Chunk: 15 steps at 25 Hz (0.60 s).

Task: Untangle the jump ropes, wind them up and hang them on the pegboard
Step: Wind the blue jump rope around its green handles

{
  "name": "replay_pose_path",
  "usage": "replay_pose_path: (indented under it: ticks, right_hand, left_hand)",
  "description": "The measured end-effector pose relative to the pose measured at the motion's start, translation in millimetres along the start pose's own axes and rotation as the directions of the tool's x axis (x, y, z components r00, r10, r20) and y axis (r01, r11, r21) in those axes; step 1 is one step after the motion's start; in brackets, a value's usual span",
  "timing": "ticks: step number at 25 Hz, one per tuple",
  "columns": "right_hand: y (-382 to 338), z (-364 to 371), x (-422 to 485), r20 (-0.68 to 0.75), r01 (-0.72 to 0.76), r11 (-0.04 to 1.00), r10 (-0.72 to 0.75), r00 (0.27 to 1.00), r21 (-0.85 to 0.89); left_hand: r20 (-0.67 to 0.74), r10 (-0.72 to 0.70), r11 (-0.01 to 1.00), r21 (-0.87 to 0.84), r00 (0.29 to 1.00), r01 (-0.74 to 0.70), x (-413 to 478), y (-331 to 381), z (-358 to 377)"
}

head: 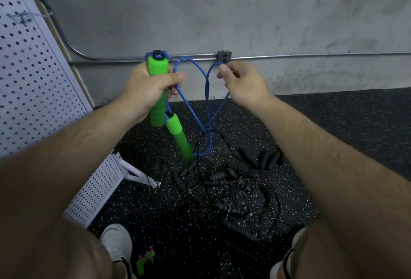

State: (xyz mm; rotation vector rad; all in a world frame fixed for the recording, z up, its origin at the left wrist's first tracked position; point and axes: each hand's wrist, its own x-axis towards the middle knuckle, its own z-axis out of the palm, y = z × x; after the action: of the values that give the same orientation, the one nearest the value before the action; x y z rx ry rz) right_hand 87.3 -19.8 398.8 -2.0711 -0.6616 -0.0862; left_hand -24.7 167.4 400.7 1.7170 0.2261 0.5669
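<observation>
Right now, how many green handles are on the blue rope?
2. The upper green handle is gripped by the left hand; the lower green handle hangs below it, over the black ropes. A green object by the white shoe may belong to another rope; I cannot tell.

A metal conduit (311, 55) runs along the grey wall (222, 11) above speckled, seemingly rubber floor (355, 111).

Head-worn view, downward, near

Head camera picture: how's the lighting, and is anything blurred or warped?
Head view: dim, flat light; wide-angle stretch enlarges the soft-edged near forearms; blue braided rope is sharp; black rope tangle merges into the dark speckled floor.
</observation>
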Motion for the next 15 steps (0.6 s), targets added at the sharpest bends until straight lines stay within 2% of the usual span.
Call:
replay_pose_path:
  ticks: [6, 9, 13, 15]
  right_hand:
    - [-2.6, -6.2, -2.3, -0.034, -0.031, 0.993, 0.035, 0.999, 0.116]
    - [-2.8, -4.3, -1.2, -0.029, 0.019, 0.996, -0.016, 0.999, 0.086]
    - [-4.9, 0.9, -0.6, -0.018, 0.058, 0.990, -0.056, 0.998, 0.126]
    - [-8.0, 3.7, -1.7, -0.005, 0.092, 0.981, -0.093, 0.996, 0.170]
  left_hand:
    - [-0.087, 0.014, 0.999, 0.038, 0.996, -0.011, 9.7, -4.2, -25.1]
    - [-0.103, -0.088, 0.987, 0.122, 0.991, 0.101, 12.3, -13.3, -27.2]
    - [0.007, -0.281, 0.930, 0.248, 0.960, 0.271, 13.0, -28.9, -25.5]
    - [0.040, -0.361, 0.868, 0.381, 0.932, 0.319, 13.9, -35.6, -26.0]
